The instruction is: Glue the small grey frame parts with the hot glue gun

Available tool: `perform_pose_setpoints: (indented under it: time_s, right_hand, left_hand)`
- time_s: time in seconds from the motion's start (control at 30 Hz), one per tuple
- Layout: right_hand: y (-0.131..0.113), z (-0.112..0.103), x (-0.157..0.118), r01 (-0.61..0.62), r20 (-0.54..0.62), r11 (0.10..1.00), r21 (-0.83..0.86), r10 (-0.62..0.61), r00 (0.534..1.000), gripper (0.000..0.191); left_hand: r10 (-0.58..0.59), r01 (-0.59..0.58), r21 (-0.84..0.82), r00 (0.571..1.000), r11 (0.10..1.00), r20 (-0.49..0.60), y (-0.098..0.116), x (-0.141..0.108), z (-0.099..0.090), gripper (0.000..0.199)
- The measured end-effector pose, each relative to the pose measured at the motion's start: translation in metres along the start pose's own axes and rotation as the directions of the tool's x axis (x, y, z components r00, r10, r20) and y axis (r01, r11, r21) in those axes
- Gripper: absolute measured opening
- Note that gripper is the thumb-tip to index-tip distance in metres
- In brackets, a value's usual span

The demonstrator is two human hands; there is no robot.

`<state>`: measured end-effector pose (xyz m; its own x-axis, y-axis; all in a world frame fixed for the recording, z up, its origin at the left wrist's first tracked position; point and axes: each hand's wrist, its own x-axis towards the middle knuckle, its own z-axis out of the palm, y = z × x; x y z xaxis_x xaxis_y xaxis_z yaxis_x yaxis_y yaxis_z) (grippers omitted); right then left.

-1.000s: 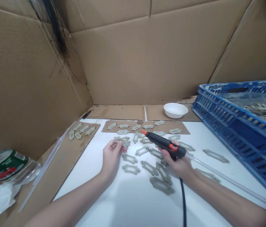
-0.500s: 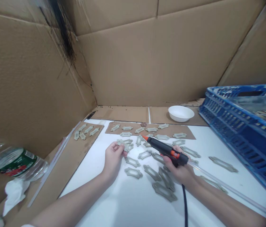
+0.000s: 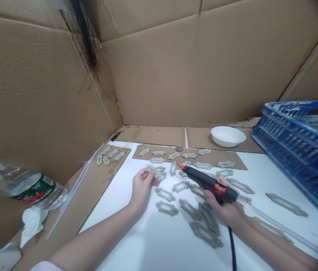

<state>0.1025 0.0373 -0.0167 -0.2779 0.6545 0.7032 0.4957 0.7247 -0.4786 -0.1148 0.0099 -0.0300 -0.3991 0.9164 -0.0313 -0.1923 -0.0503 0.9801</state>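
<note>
My left hand (image 3: 144, 188) pinches a small grey-green frame piece (image 3: 153, 170) between thumb and fingers, over the white table (image 3: 119, 226). My right hand (image 3: 226, 205) is wrapped round a black hot glue gun (image 3: 204, 178) with an orange tip that points left, toward the held piece but apart from it. A clear glue stick (image 3: 271, 220) runs out of the gun's rear, and a black cord hangs below. Several similar frame pieces (image 3: 166, 208) lie about between and beyond my hands, some on a cardboard strip (image 3: 236, 161) at the back.
At the right stands a blue plastic crate (image 3: 297, 150). A white bowl (image 3: 228, 136) sits at the back on cardboard. On the left are a clear bottle (image 3: 34, 188), crumpled tissue (image 3: 33, 222) and a cardboard sheet (image 3: 91, 188) with several pieces. Cardboard walls enclose the table.
The whole view has shifted, so the table and both hands appear farther right. Both hands keep their holds, and the glue gun remains near the left hand. More of the bottle shows.
</note>
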Motion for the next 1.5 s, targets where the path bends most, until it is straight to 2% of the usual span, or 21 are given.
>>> perform_pose_setpoints:
  time_s: [0.2, 0.43, 0.67, 0.77, 1.13, 1.2, 1.3, 1.5]
  right_hand:
    - [0.000, -0.001, 0.000, -0.010, 0.054, 1.000, 0.013, 0.009, 0.998, 0.025]
    - [0.002, 0.001, -0.001, 0.016, 0.013, 1.000, 0.022, -0.017, 1.000, 0.027]
    - [0.003, 0.001, -0.001, 0.063, 0.025, 0.997, 0.037, -0.064, 0.998, 0.026]
    - [0.004, 0.001, -0.004, 0.042, 0.025, 0.998, 0.042, -0.043, 0.999, 0.025]
    - [0.008, 0.003, -0.009, 0.092, 0.025, 0.992, 0.092, -0.095, 0.995, 0.024]
    - [0.008, 0.004, -0.009, 0.118, 0.038, 0.987, 0.114, -0.123, 0.992, 0.025]
    - [0.010, 0.006, -0.008, 0.177, 0.116, 0.977, 0.117, -0.190, 0.975, 0.023]
    - [0.011, 0.007, -0.008, 0.327, 0.211, 0.941, 0.089, -0.339, 0.917, 0.008]
  left_hand:
    - [-0.022, 0.022, -0.007, 1.000, 1.000, -0.002, 0.003, 0.001, 0.001, 0.019]
    - [-0.052, 0.052, 0.021, 0.998, 0.998, -0.021, 0.003, 0.003, 0.001, 0.015]
    - [-0.011, 0.011, 0.068, 1.000, 0.998, -0.004, 0.000, 0.003, -0.001, 0.012]
    - [0.012, -0.011, 0.094, 1.000, 0.995, -0.007, 0.000, 0.003, -0.001, 0.013]
    - [0.034, -0.032, 0.091, 0.999, 0.995, -0.019, 0.006, 0.002, 0.002, 0.017]
    - [0.035, -0.032, 0.097, 0.999, 0.995, -0.026, 0.007, 0.001, 0.002, 0.018]
    - [0.042, -0.040, 0.113, 0.999, 0.993, -0.020, 0.009, -0.002, 0.004, 0.021]
    - [0.062, -0.064, 0.116, 0.998, 0.991, 0.017, 0.010, -0.008, 0.005, 0.022]
